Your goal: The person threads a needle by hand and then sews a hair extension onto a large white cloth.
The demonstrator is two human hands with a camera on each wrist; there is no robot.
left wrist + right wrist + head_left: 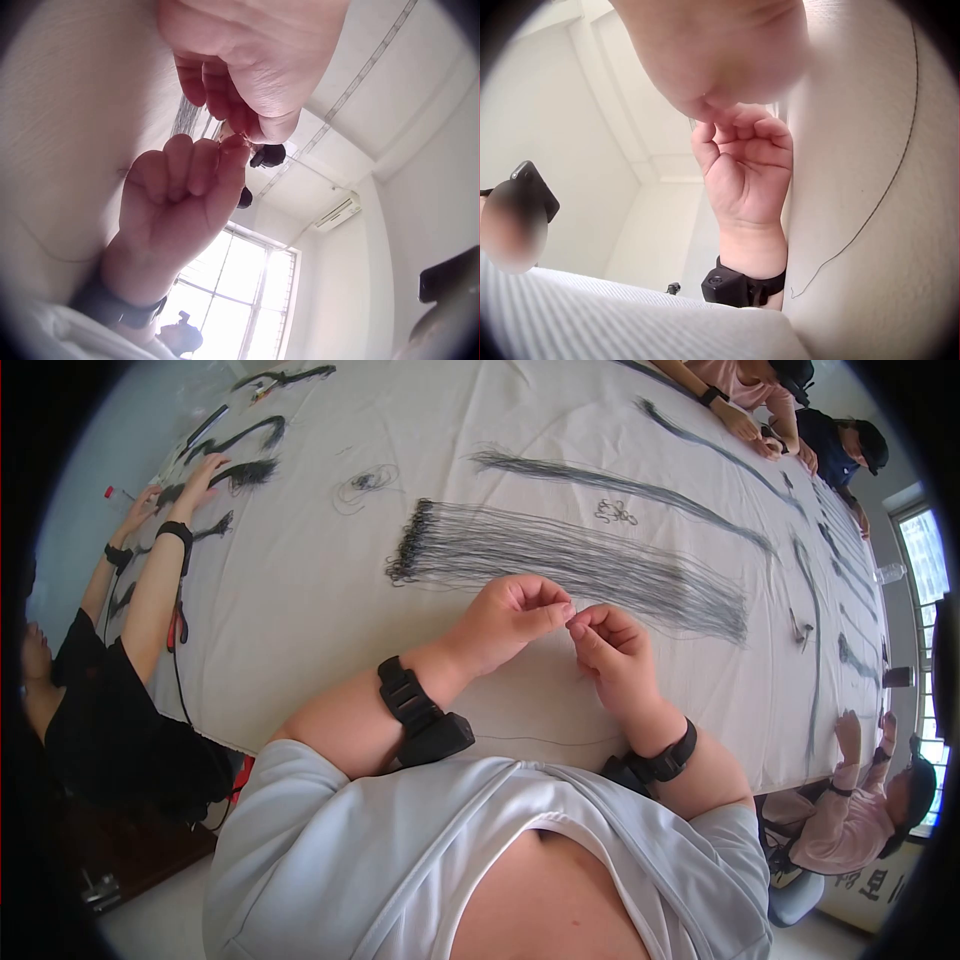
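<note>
Above the near side of the table, my left hand (508, 618) and right hand (618, 658) meet fingertip to fingertip. Thumb and forefinger of each pinch something very fine, mostly hidden by the fingers; it looks like a thin line. The left wrist view shows the right hand (176, 199) with its other fingers curled in. From the right wrist, the left hand (750, 165) appears with its palm towards the camera. A dark, thin twisted line (889, 187) lies on the cloth below the hands. Just beyond them is a wide bundle of dark lines (590, 565) with dark hook-like ends (408, 545) at its left.
A white cloth (330, 610) covers the table. Farther back lie another long bundle (620, 488), a small heap of curved pieces (615, 512) and a loose tangle of line (368, 484). Other people work along the left, right and far edges. A bottle (888, 573) stands at right.
</note>
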